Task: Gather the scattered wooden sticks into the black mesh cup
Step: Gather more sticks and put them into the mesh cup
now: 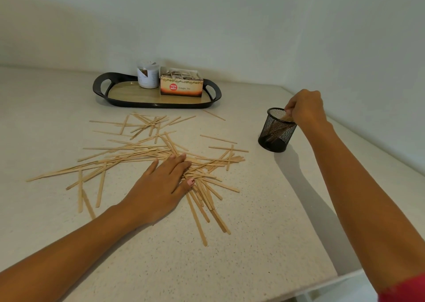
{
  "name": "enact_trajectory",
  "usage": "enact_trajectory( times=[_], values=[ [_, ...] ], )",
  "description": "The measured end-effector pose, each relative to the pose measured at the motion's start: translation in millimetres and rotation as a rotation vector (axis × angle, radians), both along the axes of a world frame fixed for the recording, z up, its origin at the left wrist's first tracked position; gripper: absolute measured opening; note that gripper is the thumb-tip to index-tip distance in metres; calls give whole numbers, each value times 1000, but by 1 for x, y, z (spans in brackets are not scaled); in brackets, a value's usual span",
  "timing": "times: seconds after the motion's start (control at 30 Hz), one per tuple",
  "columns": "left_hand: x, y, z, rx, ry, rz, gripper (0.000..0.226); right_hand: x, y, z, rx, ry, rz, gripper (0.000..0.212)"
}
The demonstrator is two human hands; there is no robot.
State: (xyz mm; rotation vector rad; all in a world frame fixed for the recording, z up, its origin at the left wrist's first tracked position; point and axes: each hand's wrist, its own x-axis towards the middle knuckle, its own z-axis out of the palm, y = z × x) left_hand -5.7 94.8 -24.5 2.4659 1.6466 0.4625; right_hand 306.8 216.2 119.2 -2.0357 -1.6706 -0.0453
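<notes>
The wooden sticks (147, 154) are found scattered across the table (264, 232), left of the black mesh cup (277, 130); a few are seen inside the cup. The right hand (305, 108) is closed at the cup's rim, pinched on what appears to be a stick end. The left hand (161, 186) is laid open and flat on the pile beside the cup. The sticks are judged light, stiff and prone to sliding; a bundled grasp at mid-length is advised.

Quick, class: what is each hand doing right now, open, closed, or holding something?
Left hand: open, lying flat on the scattered sticks.
Right hand: closed on a few sticks over the black mesh cup.
</notes>
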Motion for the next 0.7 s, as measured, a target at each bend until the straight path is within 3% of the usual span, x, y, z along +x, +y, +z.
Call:
enact_trajectory(
  times=[0.23,0.33,0.4,0.5,0.6,0.7],
  values=[
    [0,-1,1,0,-8,-7,64,-12,-18,-29,398,-45,137,24],
    [0,-1,1,-3,-21,-2,61,-43,-39,-48,436,8,297,17],
    [1,-1,1,0,-30,0,58,-66,-55,-63,315,123,406,22],
    [1,-1,1,-1,-69,-10,56,-97,-76,-82,-154,252,553,61],
    [0,-1,-3,37,-102,-8,51,-115,-87,-98,-509,100,724,102],
    [-2,3,-7,107,-201,24,44,-123,-95,-106,-582,-27,836,123]
  ],
)
